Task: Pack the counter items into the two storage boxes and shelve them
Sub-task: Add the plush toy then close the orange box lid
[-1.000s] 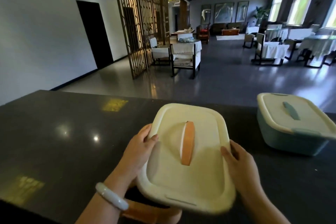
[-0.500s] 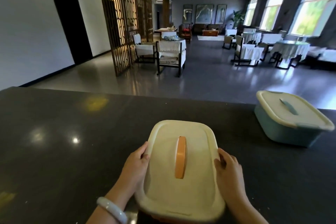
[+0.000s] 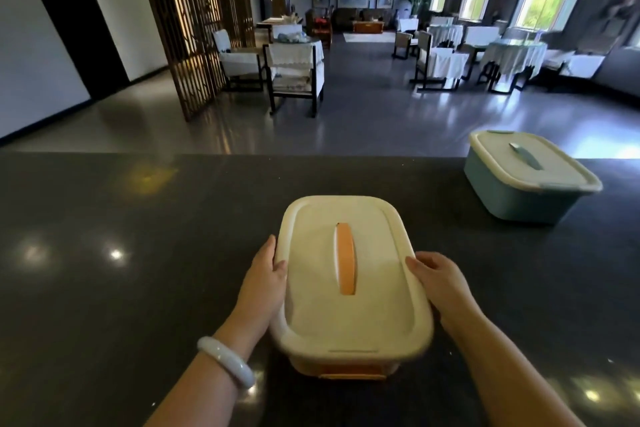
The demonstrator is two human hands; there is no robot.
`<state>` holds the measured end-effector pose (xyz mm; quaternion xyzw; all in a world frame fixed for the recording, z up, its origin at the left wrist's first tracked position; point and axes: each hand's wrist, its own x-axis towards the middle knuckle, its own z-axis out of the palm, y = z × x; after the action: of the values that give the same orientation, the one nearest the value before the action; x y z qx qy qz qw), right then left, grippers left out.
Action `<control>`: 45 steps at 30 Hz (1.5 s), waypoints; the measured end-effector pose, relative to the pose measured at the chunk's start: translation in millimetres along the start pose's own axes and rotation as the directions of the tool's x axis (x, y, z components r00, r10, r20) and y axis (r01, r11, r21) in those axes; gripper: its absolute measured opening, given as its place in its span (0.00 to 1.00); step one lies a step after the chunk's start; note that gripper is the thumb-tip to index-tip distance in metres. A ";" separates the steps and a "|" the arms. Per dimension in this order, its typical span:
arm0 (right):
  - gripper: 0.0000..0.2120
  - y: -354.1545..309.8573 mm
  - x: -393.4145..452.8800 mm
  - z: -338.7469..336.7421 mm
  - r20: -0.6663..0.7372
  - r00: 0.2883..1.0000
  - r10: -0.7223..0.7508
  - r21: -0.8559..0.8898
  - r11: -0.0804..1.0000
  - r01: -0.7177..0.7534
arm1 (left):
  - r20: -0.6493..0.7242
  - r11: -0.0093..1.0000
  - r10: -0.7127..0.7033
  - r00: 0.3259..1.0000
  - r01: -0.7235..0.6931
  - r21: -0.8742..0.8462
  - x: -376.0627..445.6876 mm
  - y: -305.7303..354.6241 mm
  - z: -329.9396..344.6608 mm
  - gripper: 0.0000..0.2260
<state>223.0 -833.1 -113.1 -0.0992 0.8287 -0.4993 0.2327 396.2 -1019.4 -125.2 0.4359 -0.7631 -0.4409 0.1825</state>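
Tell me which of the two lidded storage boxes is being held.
The orange plastic box with the cream lid: the left hand and right hand grip its sides. The teal plastic box with the pale lid sits untouched, far right on the counter.

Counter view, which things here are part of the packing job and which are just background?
Job:
orange box under cream lid
left hand
right hand
blue box
counter

Background:
bracelet
dining chairs
lattice screen
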 end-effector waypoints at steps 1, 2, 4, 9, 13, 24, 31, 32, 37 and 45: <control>0.21 1.3 0.9 -0.9 -0.046 0.996 -0.082 -0.130 0.989 0.075 | -0.009 0.987 0.108 0.994 -0.107 0.117 -0.9 -0.4 -0.3 0.25; 0.23 2.5 0.3 -1.8 -0.072 0.979 -0.191 -0.269 0.949 0.166 | 0.001 0.946 0.240 0.971 -0.234 0.225 -1.9 -1.6 -0.5 0.26; 0.26 -2.8 -9.7 -2.4 -0.027 0.909 -0.415 -0.424 0.829 0.365 | 0.110 0.828 0.421 0.900 -0.432 0.357 -1.2 -1.9 1.2 0.24; 0.34 -6.4 -39.4 2.2 0.554 0.732 -0.398 -0.459 0.588 0.666 | 0.312 0.730 0.375 0.873 -0.486 0.480 6.4 -6.4 8.8 0.23; 0.52 14.9 -45.8 -0.8 0.764 0.567 -0.309 -0.519 0.229 0.824 | 0.271 0.693 0.463 0.844 -0.535 0.483 3.7 -7.8 11.0 0.24; 0.50 16.7 -51.7 -2.1 0.735 0.563 -0.378 -0.536 0.187 0.824 | 0.275 0.708 0.465 0.842 -0.540 0.456 2.3 -9.3 12.1 0.24; 0.42 9.3 -54.6 -6.9 0.743 0.573 -0.344 -0.507 0.268 0.819 | 0.295 0.721 0.447 0.845 -0.535 0.441 1.0 -8.9 11.3 0.24; 0.41 7.9 -54.8 -7.3 0.740 0.580 -0.340 -0.505 0.289 0.813 | 0.300 0.722 0.443 0.845 -0.534 0.440 1.0 -8.5 11.2 0.24; 0.41 6.8 -53.8 -7.9 0.733 0.594 -0.332 -0.502 0.325 0.801 | 0.320 0.697 0.393 0.862 -0.506 0.507 0.8 -5.7 9.6 0.24; 0.35 -1.0 -40.7 -10.9 0.755 0.629 -0.187 -0.456 0.539 0.708 | 0.329 0.675 0.345 0.879 -0.476 0.563 53.0 49.4 30.8 0.29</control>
<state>253.2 -808.9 -96.3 -0.5658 0.7650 -0.1111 0.2871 321.5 -1035.9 -106.5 0.2421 -0.9578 -0.1480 0.0452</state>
